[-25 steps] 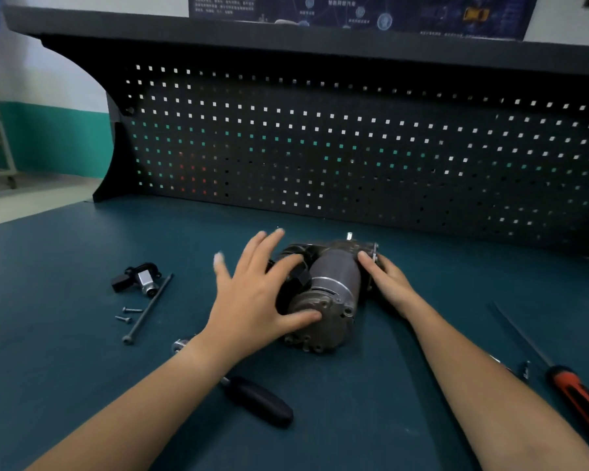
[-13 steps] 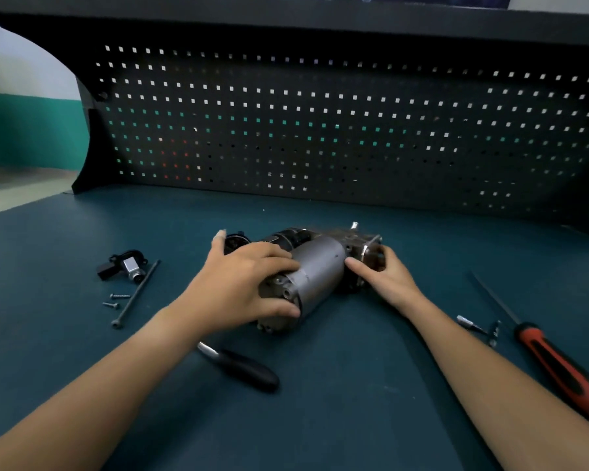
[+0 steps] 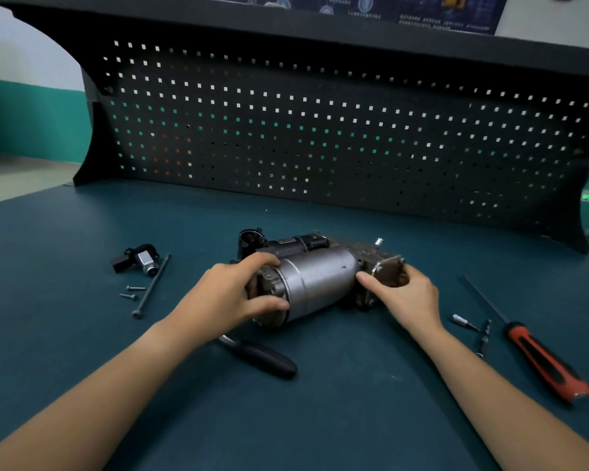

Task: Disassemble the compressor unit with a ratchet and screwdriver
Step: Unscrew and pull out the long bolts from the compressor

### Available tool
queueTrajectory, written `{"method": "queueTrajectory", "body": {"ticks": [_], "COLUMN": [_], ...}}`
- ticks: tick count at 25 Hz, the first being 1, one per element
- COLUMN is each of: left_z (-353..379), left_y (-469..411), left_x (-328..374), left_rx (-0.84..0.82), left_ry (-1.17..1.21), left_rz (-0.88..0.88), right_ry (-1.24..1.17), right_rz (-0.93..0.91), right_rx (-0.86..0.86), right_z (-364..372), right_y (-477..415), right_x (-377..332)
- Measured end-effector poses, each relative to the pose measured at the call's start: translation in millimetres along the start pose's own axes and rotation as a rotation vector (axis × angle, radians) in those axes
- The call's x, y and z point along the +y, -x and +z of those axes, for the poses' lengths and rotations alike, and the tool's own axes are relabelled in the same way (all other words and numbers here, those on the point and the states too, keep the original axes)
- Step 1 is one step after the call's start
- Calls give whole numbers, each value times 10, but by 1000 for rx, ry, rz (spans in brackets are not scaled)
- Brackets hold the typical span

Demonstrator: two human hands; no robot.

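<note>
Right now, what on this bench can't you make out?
All head view:
- Ratchet: head hidden under the left forearm.
- Compressor unit: end cap partly covered by left hand, bracket end by right hand.
- Bits beside the screwdriver: too small.
- Poster: cut by top edge, blurred.

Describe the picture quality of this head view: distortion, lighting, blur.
Head view: wide-angle distortion bows the pegboard; lighting is dim and even, with soft sheen on the compressor; left hand and right hand look sharp; poster text above is unreadable.
</note>
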State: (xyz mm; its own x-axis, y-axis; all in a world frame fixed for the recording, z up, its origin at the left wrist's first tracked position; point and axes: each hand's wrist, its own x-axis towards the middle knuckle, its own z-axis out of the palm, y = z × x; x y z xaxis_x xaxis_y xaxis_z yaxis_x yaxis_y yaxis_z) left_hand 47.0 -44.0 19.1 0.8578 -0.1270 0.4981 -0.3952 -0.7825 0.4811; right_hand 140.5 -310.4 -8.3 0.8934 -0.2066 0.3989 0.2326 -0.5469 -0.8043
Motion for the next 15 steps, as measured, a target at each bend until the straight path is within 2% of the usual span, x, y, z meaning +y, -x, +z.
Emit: {"method": "queueTrajectory", "body": {"ticks": [3, 6, 8, 12, 15], "left_z": [-28, 5, 83, 208, 239], "left_y": [2, 49, 115, 158, 151], "left_x": [42, 134, 224, 330, 283], "left_rx": [-22, -74, -67, -31, -13], "left_ry": [-69, -363, -453, -466, -356], "left_rz": [-3, -52, -100, -167, -191], "right_ry": [33, 47, 51, 47, 37], "right_rz": [-7, -10, -4, -6, 0], "right_rx": [9, 12, 4, -1, -5], "right_z": [-27, -55, -62, -70, -84], "right_y": [14, 29, 43, 69, 75], "right_x": [-54, -74, -86, -76, -81]}}
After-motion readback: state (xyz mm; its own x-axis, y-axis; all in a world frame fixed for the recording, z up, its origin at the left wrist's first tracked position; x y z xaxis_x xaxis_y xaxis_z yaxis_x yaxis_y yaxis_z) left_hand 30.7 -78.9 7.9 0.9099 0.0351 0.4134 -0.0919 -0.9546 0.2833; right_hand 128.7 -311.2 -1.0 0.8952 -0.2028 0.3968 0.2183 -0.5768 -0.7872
